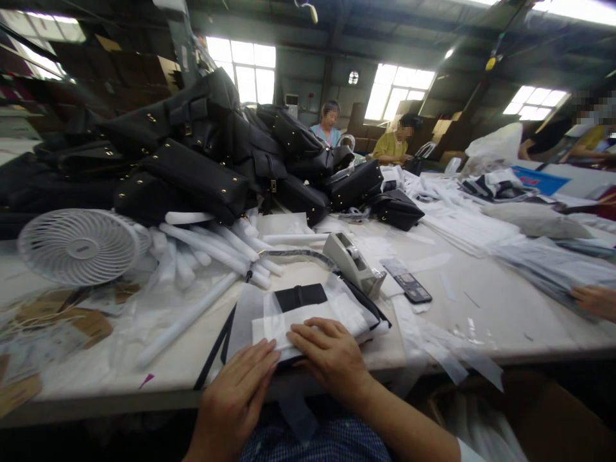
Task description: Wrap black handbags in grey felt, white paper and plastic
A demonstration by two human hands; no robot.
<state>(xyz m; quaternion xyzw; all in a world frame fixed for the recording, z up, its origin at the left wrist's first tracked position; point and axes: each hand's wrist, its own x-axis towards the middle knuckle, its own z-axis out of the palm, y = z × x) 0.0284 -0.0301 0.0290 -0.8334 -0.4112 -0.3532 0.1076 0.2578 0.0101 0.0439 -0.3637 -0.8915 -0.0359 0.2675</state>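
Observation:
A black handbag (301, 294) lies at the table's front edge, partly covered by white wrapping paper (308, 313). Its handle (298, 253), wrapped in clear film, arches away from me. My left hand (243, 378) rests on the paper at the near left, fingers stretched out side by side. Flat on the paper just right of it lies my right hand (332, 356), fingers extended and slightly apart. Neither hand grips anything. A grey tape dispenser (353, 264) stands against the bag's far right corner.
Black handbags (192, 173) are heaped at the back left. A white fan (81, 247) and white foam tubes (216, 247) sit at left. Right of the dispenser lies a phone (411, 285). A co-worker's hand (597, 301) touches plastic bags (553, 266) at far right.

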